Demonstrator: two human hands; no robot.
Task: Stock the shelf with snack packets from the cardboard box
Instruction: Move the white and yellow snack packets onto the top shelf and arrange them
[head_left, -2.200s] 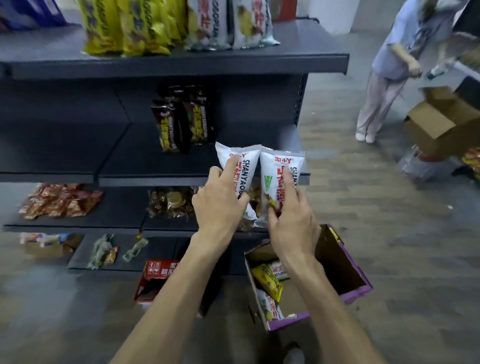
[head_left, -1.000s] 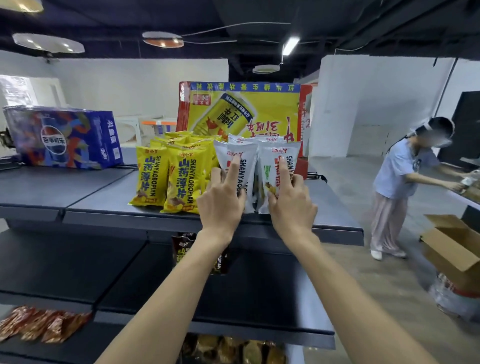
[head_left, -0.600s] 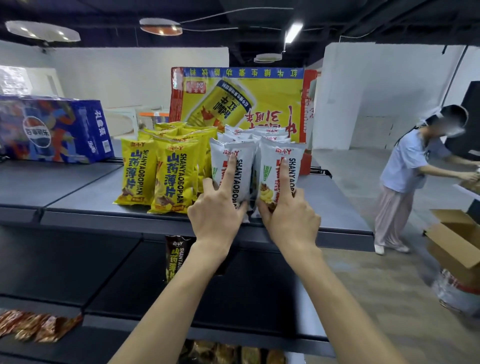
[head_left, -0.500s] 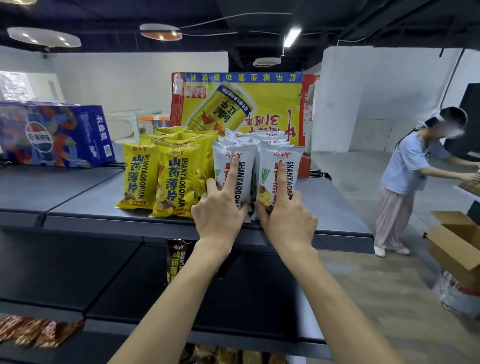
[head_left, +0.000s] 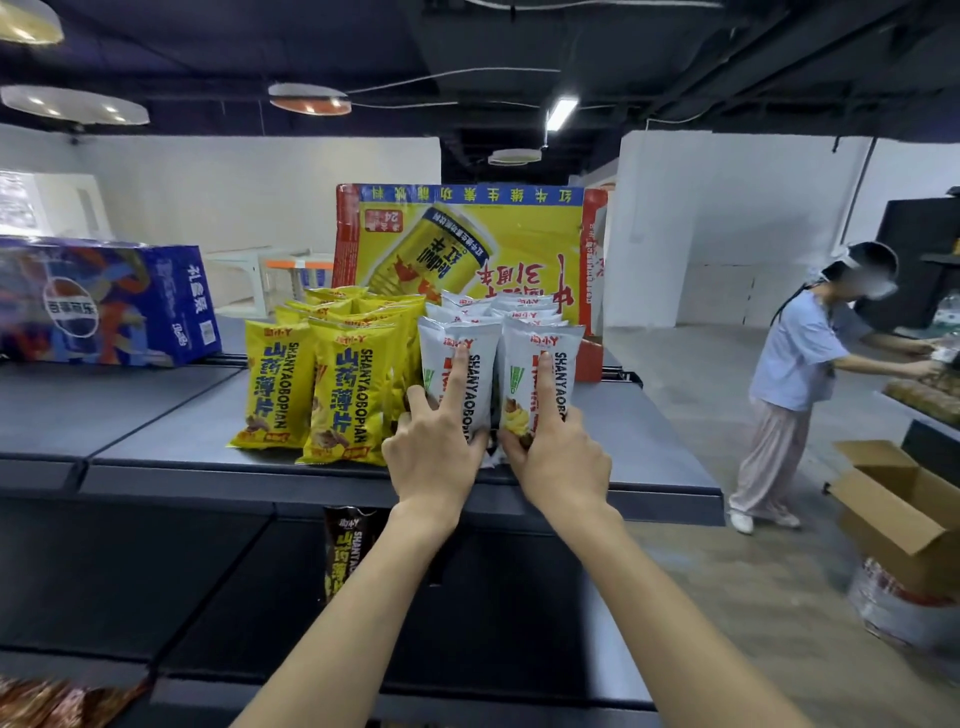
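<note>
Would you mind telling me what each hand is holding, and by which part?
The left hand grips the left white packet and the right hand the right white packet, each by its lower end.

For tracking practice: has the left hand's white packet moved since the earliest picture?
Yes: the white packet rose from middle-shelf height onto the top shelf, beside the yellow packets.

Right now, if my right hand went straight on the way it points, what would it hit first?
Your right hand grips a front white packet; straight on, it would likely press into the white packets stacked behind, then the yellow carton. Depth is unclear.
</note>
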